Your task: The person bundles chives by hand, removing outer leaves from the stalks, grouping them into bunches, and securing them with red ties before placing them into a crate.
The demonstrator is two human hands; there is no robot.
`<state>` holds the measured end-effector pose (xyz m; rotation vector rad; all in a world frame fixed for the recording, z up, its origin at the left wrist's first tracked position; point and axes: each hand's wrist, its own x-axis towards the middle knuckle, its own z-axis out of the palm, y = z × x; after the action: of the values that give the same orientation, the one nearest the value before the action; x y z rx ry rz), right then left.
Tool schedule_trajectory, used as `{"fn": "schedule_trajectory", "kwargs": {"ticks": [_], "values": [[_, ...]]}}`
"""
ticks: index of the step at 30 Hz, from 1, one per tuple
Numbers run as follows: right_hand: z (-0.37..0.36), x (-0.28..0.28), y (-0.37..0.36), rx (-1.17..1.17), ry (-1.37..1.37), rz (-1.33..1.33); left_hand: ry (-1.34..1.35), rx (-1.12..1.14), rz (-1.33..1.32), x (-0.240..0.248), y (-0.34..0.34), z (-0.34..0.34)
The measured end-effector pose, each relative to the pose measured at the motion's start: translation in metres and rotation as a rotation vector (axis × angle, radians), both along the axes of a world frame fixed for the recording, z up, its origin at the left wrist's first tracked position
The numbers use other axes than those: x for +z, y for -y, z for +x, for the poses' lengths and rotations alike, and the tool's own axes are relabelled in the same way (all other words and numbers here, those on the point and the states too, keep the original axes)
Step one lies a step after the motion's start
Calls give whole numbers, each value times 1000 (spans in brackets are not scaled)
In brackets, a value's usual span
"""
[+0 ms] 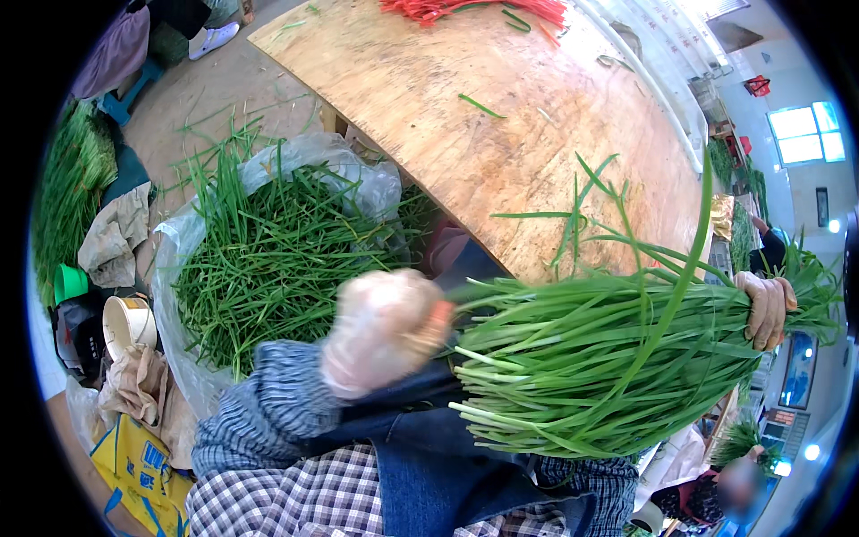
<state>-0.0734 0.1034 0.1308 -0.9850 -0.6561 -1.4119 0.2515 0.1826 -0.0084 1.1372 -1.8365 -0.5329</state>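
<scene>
A large bundle of garlic chives [608, 358] lies sideways in front of me, its pale stem ends pointing left. My right hand [766, 311], in a thin glove, is wrapped round the leafy end; the bundle hides most of that forearm. Just left of the stem ends is my left hand [385, 331], gloved and smeared by motion. Its fingers look closed, with an orange patch at them, and what they hold cannot be made out. Below and left of it, a clear plastic bag [371, 183] stands open, heaped with loose green leaves [268, 251].
A wooden table [429, 98] reaches close to the bundle, with stray leaves and red strips [474, 9] on it. At left are a white bucket [128, 324], a green bowl [70, 283], a yellow bag [139, 470] and more chives [76, 183]. Another person's foot [213, 41] shows at upper left.
</scene>
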Motion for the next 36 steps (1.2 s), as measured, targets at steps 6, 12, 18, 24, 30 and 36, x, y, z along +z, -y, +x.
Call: {"fn": "schedule_trajectory", "kwargs": {"ticks": [6,12,18,24,30,36], "values": [[-3,-6,5,-38,79,-37,628,249,167,-16,-12,76],[-3,-6,5,-52,20,11,-68,-136,158,26,6,1],[19,-11,0,-83,67,107,-109,-200,70,28,27,-24],[16,4,-13,-92,125,111,-313,-154,-29,37,67,-18],[57,18,25,128,101,-1,-939,-1009,432,83,103,-66],[37,-8,35,-67,-265,663,-1419,-1053,1030,38,54,-49]]}}
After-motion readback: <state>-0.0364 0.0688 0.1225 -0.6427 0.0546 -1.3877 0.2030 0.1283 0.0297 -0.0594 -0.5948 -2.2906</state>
